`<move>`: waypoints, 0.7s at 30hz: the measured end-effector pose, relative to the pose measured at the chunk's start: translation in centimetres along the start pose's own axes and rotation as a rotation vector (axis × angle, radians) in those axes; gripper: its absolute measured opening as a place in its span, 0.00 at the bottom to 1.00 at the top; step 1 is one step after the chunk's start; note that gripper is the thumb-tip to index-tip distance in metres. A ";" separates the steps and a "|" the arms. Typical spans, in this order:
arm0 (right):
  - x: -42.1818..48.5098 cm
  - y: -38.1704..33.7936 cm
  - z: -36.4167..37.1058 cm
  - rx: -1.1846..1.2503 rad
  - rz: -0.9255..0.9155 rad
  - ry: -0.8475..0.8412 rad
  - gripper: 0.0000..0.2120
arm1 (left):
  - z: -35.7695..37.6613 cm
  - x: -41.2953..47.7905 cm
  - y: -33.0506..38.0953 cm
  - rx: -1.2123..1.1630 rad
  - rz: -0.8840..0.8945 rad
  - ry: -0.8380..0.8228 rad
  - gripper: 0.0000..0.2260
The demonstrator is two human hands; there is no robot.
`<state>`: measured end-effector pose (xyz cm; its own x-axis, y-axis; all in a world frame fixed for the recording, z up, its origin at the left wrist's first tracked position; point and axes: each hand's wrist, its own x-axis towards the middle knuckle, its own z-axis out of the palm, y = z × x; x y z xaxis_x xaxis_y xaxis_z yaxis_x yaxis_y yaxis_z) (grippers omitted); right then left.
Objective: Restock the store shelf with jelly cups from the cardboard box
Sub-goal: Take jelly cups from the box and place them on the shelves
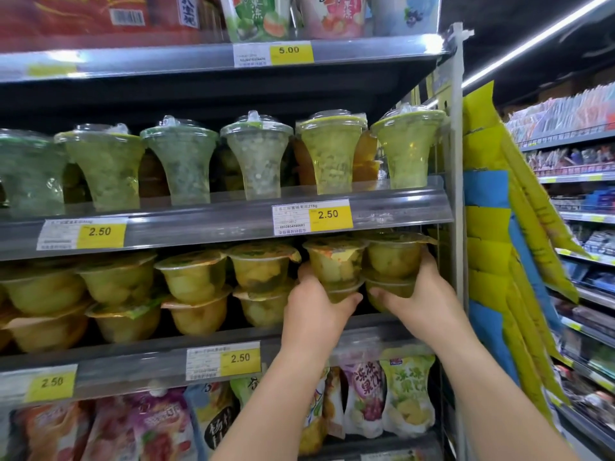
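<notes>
Four shelves face me. On the top shelf [166,59] stand big printed cups [256,18]. The second shelf [199,224] carries tall flared cups [181,161] in a row along its front edge, with more behind. On the third shelf [133,357] squat jelly cups [193,277] sit stacked two high. At its right end my left hand [316,307] and right hand [422,294] each grip such a stack; whether those touch the shelf I cannot tell. Pouches [366,394] fill the lowest shelf. Yellow price tags [329,216] sit on the front edges.

Top shelf tag [289,50] 5.00; lwr tags [328,214] 2.50.
</notes>
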<state>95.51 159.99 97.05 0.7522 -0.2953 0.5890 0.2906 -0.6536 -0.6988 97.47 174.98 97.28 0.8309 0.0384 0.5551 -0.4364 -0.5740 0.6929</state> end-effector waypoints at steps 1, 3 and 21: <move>-0.2 0.1 0.1 0.015 -0.009 0.003 0.37 | 0.0 -0.1 0.0 -0.006 0.010 0.005 0.31; -0.7 0.2 0.5 0.018 -0.034 0.031 0.39 | 0.0 -0.6 -0.2 -0.009 0.040 0.021 0.34; -8.8 -5.6 6.5 0.138 -0.347 0.125 0.02 | -7.3 -5.6 -4.7 0.050 0.187 0.147 0.14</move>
<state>91.10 170.81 93.12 0.5202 -0.1611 0.8387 0.5980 -0.6324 -0.4923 92.32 183.43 94.30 0.6767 0.0445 0.7349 -0.5570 -0.6218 0.5506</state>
